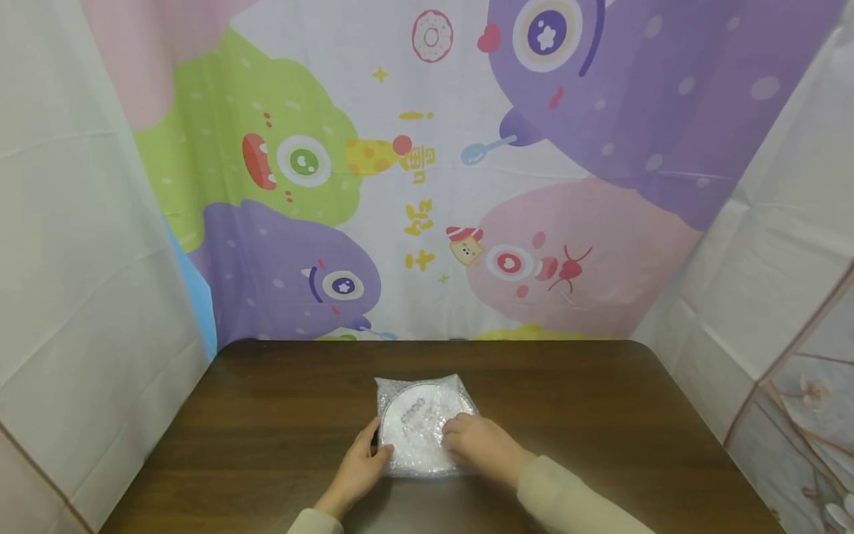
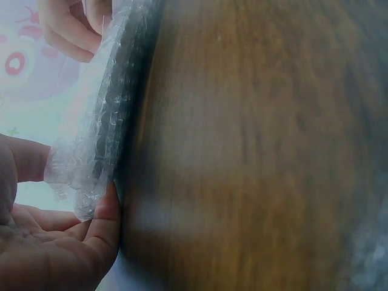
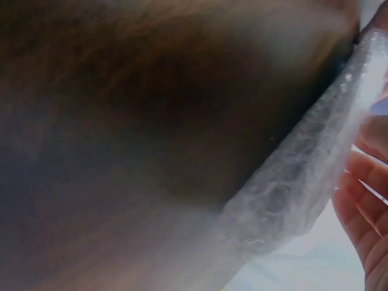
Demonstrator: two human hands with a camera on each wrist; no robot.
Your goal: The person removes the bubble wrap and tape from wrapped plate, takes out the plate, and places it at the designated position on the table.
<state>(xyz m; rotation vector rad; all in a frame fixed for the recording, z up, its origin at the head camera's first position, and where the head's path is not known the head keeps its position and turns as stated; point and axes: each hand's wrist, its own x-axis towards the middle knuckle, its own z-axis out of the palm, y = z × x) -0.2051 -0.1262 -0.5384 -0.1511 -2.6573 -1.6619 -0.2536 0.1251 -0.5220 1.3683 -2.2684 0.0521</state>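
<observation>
The left hand [image 1: 360, 461] grips the left edge of the bubble-wrapped packet [image 1: 416, 432], on or just above the table [image 1: 267, 437]; a steady edge hold should suit. The right hand [image 1: 482, 445] touches its right part, whether pinching I cannot tell. Grey lettering [image 1: 413, 410] is illegible; yellow characters [image 1: 420, 215] on the cloth [image 1: 400, 297] include 干饭.

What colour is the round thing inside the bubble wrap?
The round thing looks white, with greyish markings on top; it shows best in the head view.
</observation>
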